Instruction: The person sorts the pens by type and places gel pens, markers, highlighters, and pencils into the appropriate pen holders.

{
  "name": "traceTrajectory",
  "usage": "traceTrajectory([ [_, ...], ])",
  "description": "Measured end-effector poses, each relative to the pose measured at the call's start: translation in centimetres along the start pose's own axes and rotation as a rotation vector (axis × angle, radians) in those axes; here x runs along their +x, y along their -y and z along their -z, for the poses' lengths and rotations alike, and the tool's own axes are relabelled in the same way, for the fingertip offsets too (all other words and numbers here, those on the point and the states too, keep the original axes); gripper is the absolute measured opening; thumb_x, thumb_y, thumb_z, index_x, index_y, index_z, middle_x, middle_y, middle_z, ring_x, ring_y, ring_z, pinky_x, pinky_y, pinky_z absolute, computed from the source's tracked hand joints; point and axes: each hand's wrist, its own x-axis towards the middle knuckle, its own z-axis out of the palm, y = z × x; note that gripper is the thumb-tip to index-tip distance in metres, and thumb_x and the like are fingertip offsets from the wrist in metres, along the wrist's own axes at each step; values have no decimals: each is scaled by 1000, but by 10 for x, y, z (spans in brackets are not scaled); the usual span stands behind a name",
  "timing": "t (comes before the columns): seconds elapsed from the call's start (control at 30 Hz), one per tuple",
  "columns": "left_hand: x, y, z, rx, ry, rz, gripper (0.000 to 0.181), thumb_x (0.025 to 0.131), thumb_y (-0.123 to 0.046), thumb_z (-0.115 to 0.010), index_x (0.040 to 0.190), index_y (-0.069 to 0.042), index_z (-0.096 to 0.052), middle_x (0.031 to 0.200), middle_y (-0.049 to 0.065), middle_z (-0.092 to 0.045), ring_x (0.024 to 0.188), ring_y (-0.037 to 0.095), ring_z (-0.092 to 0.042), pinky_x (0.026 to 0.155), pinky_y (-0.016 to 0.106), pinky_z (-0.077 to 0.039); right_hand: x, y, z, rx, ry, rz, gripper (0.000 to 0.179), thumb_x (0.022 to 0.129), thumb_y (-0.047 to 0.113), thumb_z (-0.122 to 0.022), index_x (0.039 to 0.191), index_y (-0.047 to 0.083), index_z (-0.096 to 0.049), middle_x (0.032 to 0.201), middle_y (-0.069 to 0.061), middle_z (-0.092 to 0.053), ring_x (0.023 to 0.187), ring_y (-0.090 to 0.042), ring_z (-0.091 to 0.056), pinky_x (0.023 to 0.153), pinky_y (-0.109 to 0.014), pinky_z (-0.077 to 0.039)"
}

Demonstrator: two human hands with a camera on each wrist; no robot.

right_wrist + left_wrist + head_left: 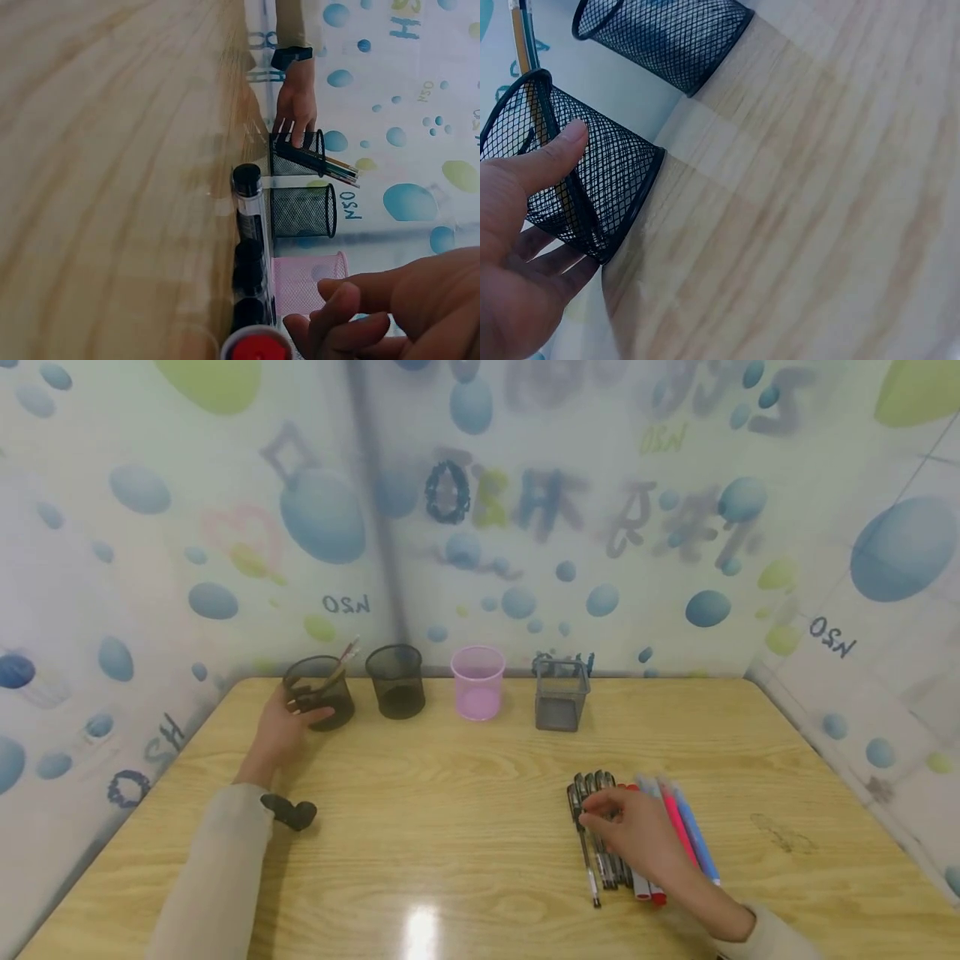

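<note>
At the far left of the table, my left hand [281,727] grips a round black mesh pen holder [341,706]. In the left wrist view the thumb [559,154] lies along its near side, with the other fingers round the far side. Several thin pencils or brushes [337,668] lean inside it. My right hand [645,831] is over a row of pens at the right, fingers loosely bent and nothing seen between them. Beneath it lie several black-capped pens [587,852], red-capped markers, a pink pen [678,818] and a blue pen [697,835], partly hidden by the hand.
Along the back stand a second round black mesh holder [397,685], a pink mesh holder [478,685] and a square grey mesh holder [561,697]. Behind the wooden table [420,810] rises a patterned wall [517,568], close to the holders.
</note>
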Motion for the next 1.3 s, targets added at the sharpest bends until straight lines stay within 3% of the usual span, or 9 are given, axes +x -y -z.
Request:
traceTrajectory([
  [0.13,-3,-2,1,2,-12,40,95,86,-29,-73,151,-2,-10,147,31,-25,131,48,-31,104,54,-31,0,0,-3,-8,14,23,17,85,12,-73,99,5,-70,83,0,-68,48,-16,-55,42,-28,-46],
  [0.23,-13,-8,0,14,-24,97,99,87,-32,-71,151,1,-1,146,35,-20,130,50,-30,103,55,-33,0,1,-5,-29,24,44,17,85,12,-72,99,4,-70,83,-1,-69,46,-16,-55,40,-27,-45],
  [0.37,-30,-23,-7,24,-94,199,92,89,-37,-68,145,6,-9,131,34,-37,112,41,-48,87,45,-46,3,5,-4,-67,16,49,16,85,12,-72,99,3,-70,81,-1,-69,44,-14,-55,39,-26,-44],
  [0.43,-35,-31,-14,21,-101,214,83,90,-37,-66,139,9,-18,120,30,-47,97,33,-57,78,36,-50,4,6,-4,-80,5,44,15,85,11,-72,98,3,-71,80,-1,-70,44,-13,-56,40,-26,-45],
  [0.53,-38,-40,-30,-4,-21,174,67,92,-28,-64,132,13,-29,111,26,-54,85,27,-62,71,31,-53,6,7,-3,-100,-7,36,14,85,12,-72,96,4,-72,77,1,-69,45,-12,-55,41,-26,-44],
  [0.63,-37,-47,-49,-17,85,126,62,94,-22,-62,135,12,-31,121,29,-51,101,32,-59,84,38,-51,8,6,-5,-121,-15,44,14,83,12,-74,95,4,-73,74,3,-67,45,-11,-52,41,-24,-41],
  [0.73,-33,-51,-66,-11,118,124,74,93,-27,-63,144,7,-21,134,29,-41,121,39,-45,97,47,-42,10,5,-8,-138,-23,54,14,81,12,-76,93,5,-73,71,4,-66,48,-9,-52,43,-24,-40],
  [1.03,-11,-55,-91,-6,108,176,107,85,-44,-69,151,-2,3,150,29,-21,136,43,-26,110,51,-24,11,4,-13,-164,-45,43,16,77,11,-79,90,4,-74,66,4,-65,48,-9,-53,44,-24,-41],
  [1.3,4,-50,-108,-170,43,197,111,83,-35,-75,152,-8,6,154,24,-12,141,37,-15,113,44,-19,15,6,-20,-163,-17,16,25,76,15,-81,94,0,-72,67,3,-65,56,-8,-58,48,-26,-47],
])
